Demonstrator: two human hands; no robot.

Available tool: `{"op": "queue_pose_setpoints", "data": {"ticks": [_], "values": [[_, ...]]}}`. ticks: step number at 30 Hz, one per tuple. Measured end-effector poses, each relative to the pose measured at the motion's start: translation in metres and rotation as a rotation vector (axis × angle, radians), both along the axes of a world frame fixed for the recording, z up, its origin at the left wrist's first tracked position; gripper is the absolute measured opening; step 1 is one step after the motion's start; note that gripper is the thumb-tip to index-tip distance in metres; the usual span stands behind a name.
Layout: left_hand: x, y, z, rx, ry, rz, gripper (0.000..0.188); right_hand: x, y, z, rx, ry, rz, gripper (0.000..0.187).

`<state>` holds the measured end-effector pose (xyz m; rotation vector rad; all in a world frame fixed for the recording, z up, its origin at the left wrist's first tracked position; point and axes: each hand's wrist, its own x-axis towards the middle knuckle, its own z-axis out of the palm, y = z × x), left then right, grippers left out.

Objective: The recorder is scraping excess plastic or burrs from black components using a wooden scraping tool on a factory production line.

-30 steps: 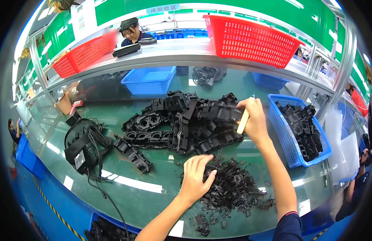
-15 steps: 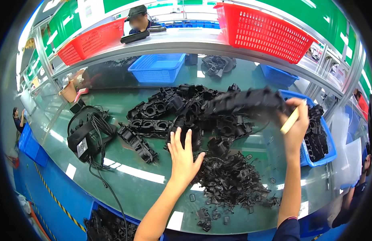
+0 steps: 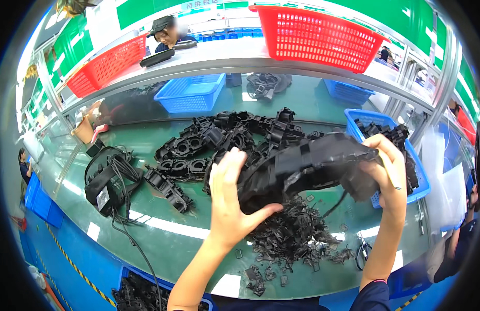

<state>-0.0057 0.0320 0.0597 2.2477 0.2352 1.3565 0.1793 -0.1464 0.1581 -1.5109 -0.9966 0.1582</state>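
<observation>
Left fingers [image 3: 231, 163] spread, thumb well apart, about the left end of a long black moulded part [image 3: 310, 160]; whether they grip it, cannot tell. Right fingers [image 3: 381, 143] bent, gripping its right end, pale-handled tool [image 3: 390, 172] in same hand. Part held slanting over the table [image 3: 172, 249]. Far left: black strapped gear [image 3: 113, 179] with cables, pale label [image 3: 102, 199], print too small to read. Top: sign [image 3: 200, 5] bearing characters. Mid-table: heap of black mouldings [image 3: 188, 147], behind held part. Nearer: pile of small black scraps [image 3: 294, 238]. Right: blue basket [image 3: 353, 122] of black parts, just beside right hand.
</observation>
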Motion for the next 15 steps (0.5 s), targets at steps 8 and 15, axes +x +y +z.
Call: {"op": "queue_pose_setpoints", "data": {"ticks": [8,15], "values": [[-0.066,0.012,0.020,-0.531,0.559,-0.251,0.060,0.024,0.006,-0.068,-0.446,-0.065,0.316,0.032],[-0.068,0.022,-0.029,-0.217,0.825,-0.113,0.058,0.006,0.028,-0.085,-0.857,-0.175,0.492,0.050]]}}
